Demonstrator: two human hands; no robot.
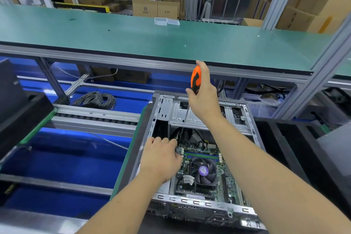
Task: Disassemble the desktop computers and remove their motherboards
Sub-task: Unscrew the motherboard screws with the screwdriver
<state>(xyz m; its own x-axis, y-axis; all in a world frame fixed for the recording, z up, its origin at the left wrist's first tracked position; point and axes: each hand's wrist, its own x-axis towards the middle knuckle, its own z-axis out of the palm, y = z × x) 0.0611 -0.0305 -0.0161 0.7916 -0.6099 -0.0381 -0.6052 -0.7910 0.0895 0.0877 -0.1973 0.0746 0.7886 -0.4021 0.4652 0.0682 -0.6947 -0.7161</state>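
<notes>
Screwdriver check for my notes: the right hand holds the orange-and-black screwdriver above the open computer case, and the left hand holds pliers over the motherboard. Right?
Not quite. The head view shows the left hand holding no pliers; its fingers reach in at the motherboard's edge. The rest stands: the right hand holds the screwdriver above the case.

One computer case (pixel 201 157), one screwdriver (pixel 195 80), two hands (pixel 161 159).
</notes>
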